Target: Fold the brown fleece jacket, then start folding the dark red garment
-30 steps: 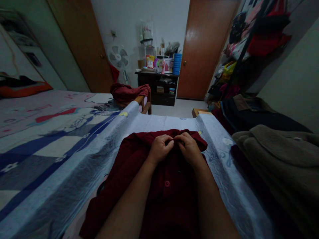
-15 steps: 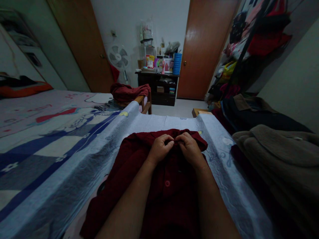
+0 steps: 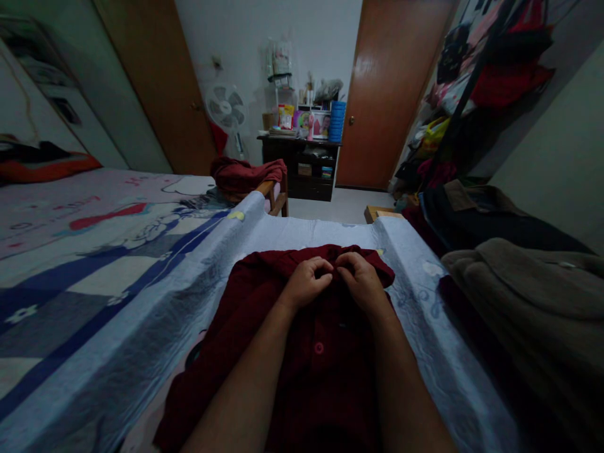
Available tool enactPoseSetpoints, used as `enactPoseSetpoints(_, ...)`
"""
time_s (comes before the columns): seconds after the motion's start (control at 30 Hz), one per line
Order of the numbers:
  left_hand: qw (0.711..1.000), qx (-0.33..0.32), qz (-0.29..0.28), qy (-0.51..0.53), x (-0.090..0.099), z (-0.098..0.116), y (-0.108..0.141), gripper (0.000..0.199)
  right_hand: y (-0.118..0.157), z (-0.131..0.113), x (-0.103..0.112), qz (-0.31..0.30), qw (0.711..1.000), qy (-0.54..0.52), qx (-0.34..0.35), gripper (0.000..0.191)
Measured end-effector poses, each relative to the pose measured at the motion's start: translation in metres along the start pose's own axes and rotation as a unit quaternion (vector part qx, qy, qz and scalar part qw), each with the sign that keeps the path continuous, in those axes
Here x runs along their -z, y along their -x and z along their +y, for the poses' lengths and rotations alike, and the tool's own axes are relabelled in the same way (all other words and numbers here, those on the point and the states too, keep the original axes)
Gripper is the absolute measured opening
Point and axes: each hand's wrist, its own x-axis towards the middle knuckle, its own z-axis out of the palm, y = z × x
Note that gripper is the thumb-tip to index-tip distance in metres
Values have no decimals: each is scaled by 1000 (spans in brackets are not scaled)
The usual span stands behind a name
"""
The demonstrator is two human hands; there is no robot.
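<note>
A dark red garment (image 3: 255, 283) with a round button (image 3: 319, 348) down its front lies spread on a pale blue-grey cloth (image 3: 302, 233). Both hands are at the garment's upper edge, with their fingertips close together. My left hand (image 3: 309, 280) is closed, its thumb and fingers pinching the red fabric. Just to its right, my right hand (image 3: 357, 275) also pinches the fabric, with its fingers curled down. The small part between the fingertips is too dark to make out. My forearms lie over the lower part of the garment.
Folded brown (image 3: 528, 283) and dark clothes (image 3: 509, 217) are piled along the right. A patterned bed cover (image 3: 108, 270) spreads on the left. Beyond the cloth are a wooden chair with red fabric (image 3: 248, 178), a fan (image 3: 226, 107) and a dark cabinet (image 3: 302, 167).
The fingertips of my two hands have moved slightly apart at the garment's edge. The view has shifted a little, and the garment lies as before.
</note>
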Motion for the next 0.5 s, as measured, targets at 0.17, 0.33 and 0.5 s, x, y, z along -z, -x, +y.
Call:
enactPoseSetpoints(0.17, 1000, 25, 10, 0, -2, -2, -1, 14, -2, -8, 6, 23, 1000, 9, 10, 14)
enactPoseSetpoints(0.33, 996, 57, 56, 30, -3, -5, -2, 17, 1, -17, 14, 11, 998, 56, -6, 7)
enactPoseSetpoints(0.5, 994, 69, 65, 53, -3, -5, -3, 18, 3, -15, 6, -37, 994, 89, -51, 4)
